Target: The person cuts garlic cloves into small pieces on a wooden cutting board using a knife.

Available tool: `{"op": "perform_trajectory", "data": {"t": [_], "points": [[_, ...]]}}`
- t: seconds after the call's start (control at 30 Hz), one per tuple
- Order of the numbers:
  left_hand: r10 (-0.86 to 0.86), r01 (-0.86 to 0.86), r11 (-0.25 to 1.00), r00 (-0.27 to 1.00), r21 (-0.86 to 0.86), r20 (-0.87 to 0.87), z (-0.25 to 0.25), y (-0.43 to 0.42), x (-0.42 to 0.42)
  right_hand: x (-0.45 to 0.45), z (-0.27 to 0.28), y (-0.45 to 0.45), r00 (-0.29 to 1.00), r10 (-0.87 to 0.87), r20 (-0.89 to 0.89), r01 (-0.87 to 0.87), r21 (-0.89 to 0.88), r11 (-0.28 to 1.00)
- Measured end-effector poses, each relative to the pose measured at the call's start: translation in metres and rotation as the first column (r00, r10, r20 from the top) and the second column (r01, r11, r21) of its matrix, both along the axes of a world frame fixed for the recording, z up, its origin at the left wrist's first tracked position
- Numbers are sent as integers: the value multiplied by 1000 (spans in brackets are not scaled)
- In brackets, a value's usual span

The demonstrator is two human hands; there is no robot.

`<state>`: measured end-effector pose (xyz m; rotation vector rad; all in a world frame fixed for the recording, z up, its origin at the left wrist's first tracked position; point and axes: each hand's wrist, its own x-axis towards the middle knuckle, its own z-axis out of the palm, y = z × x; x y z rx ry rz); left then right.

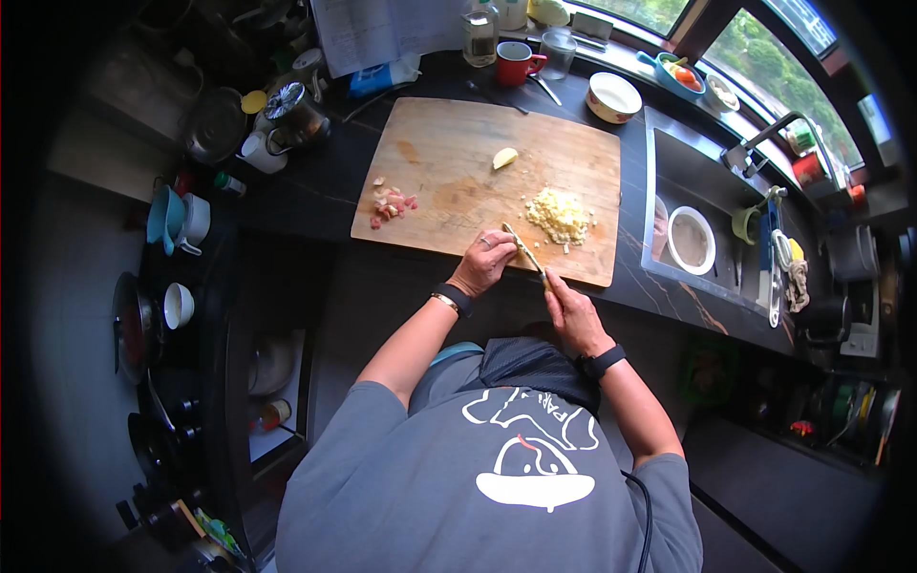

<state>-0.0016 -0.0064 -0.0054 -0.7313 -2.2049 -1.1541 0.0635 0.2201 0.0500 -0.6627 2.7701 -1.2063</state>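
On a wooden cutting board [449,172], my right hand [575,313] is wrapped round the handle of a knife [526,250], its narrow blade slanting up and to the left with pale bits on it. My left hand [485,260] is closed, its fingertips together against the left side of the blade; whatever they pinch is hidden. To the right of the blade lies a heap of finely chopped pale-yellow pieces [560,216]. One larger pale-yellow wedge [505,158] rests farther back. A small pile of pinkish chopped meat [391,204] sits at the board's left side.
Right of the board is a sink [680,158] holding a white round container [691,239]. A patterned bowl [613,98], a red mug [514,65] and a glass jar [557,53] stand behind the board. Pots and cups crowd the left, near a metal-topped jar [291,107].
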Motion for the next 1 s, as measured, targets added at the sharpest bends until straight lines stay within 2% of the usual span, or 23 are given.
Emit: {"op": "perform_trajectory", "data": {"t": [0.2,0.3,0.4,0.5,0.57,0.7,0.77,0.83,0.9,0.93,1.0], "points": [[-3,3,1000,1000,16,-8,1,0,0,-1,-2,-6,1000,-14,4,15,-42,999],[1,-1,1000,1000,13,6,-1,0,0,-1,-1,-7,998,-29,59,27,30,999],[2,-2,1000,1000,12,-7,-1,1,0,-5,-16,-10,999,-39,-25,41,73,996],[-5,5,1000,1000,-2,-26,2,0,0,-6,-22,-12,998,-49,-31,49,6,999],[-3,2,1000,1000,24,5,2,1,0,-6,-15,-11,996,-68,61,68,8,998],[-14,14,1000,1000,-13,4,2,-1,0,3,-5,9,992,-53,115,60,-59,996],[-27,27,1000,999,14,23,4,0,2,5,7,17,966,-111,233,131,-73,989],[-30,30,1000,999,0,18,5,-3,4,3,12,17,965,-150,214,173,-93,981],[-30,30,999,999,-19,11,4,-4,3,1,13,12,989,-107,102,120,-135,983],[-35,35,999,999,-15,11,2,-4,2,1,13,8,989,-108,101,121,-136,983],[-40,40,999,999,-10,12,0,-4,2,2,11,3,997,-47,55,50,-49,998]]}}
